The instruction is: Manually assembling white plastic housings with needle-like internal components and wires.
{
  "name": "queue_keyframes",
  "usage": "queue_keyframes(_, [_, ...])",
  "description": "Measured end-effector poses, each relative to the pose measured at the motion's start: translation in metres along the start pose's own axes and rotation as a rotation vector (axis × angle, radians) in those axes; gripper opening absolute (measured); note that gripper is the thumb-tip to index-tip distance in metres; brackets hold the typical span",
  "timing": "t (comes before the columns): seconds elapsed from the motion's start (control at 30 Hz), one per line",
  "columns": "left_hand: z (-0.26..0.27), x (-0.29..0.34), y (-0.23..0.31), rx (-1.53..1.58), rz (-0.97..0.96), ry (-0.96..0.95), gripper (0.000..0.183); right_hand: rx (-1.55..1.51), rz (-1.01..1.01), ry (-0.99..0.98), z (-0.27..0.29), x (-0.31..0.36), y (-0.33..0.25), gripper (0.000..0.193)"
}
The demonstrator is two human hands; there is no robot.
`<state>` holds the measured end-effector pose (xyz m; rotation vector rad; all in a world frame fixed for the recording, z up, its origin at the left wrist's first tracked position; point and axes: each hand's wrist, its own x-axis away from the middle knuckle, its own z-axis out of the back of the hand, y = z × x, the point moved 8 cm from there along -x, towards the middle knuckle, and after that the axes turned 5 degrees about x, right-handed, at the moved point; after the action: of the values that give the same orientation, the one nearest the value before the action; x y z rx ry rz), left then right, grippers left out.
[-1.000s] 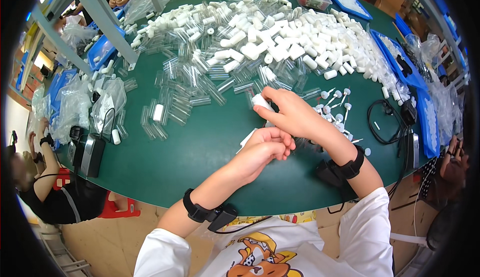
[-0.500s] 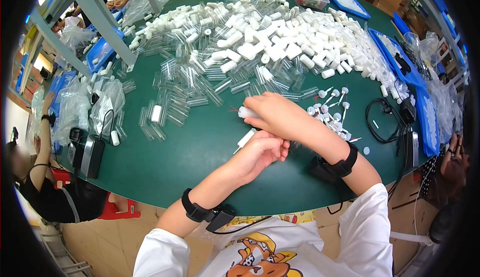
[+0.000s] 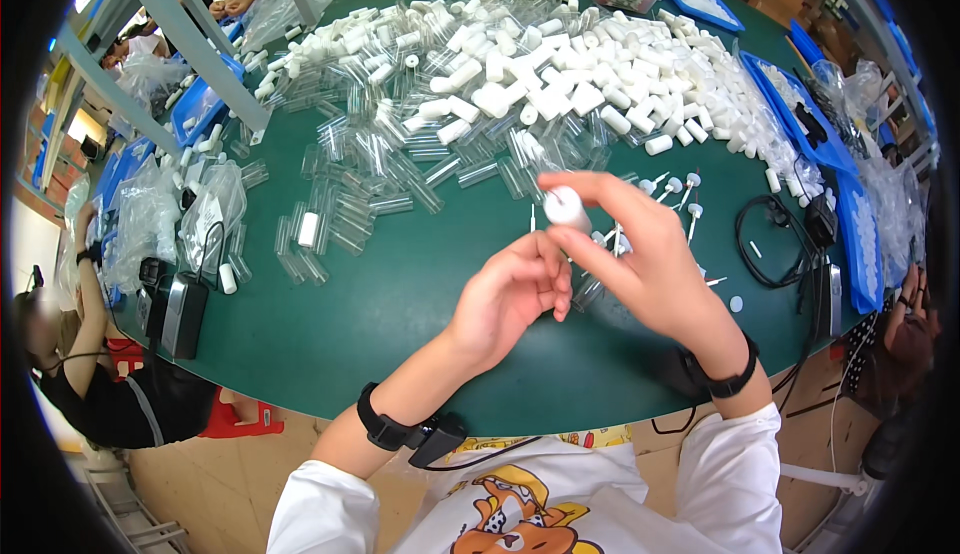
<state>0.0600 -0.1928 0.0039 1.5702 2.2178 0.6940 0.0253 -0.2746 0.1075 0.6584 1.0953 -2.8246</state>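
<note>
My right hand [image 3: 640, 244] grips a white cylinder [image 3: 567, 210] between thumb and fingers. Its round end is turned up, and a short reddish wire shows there. Close beside it, lower left, my left hand [image 3: 510, 294] has its fingers curled. A thin white stem [image 3: 533, 218] juts up from the left fingertips; the rest of it is hidden. Partly behind my right hand lie several white stems with round disc heads [image 3: 692, 182]. Clear plastic tubes [image 3: 390, 159] are strewn beyond my hands, next to a large heap of white cylinders [image 3: 550, 94].
Blue trays [image 3: 858, 244] line the right edge of the green table [image 3: 330, 344]. A black cable [image 3: 745, 239] coils near them. Plastic bags [image 3: 215, 204] and a black box-shaped device [image 3: 185, 314] stand at left, below a grey metal frame [image 3: 225, 74]. Other people sit around.
My right hand has drawn back to the right, tilting the white cylinder so its end faces up. My hands, crossed close together before, are now apart. The left-hand stem now points upward.
</note>
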Motion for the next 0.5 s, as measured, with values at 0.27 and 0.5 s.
queue_keyframes(0.27, [0.011, -0.005, -0.001, -0.206, -0.04, 0.153, 0.033, -0.11, 0.017, -0.075, -0.004, 0.031, -0.009, 0.034])
queue_keyframes(0.5, [0.014, -0.007, 0.005, -0.268, -0.013, 0.218, 0.037, -0.421, -0.133, -0.181, -0.015, 0.039, 0.02, 0.03])
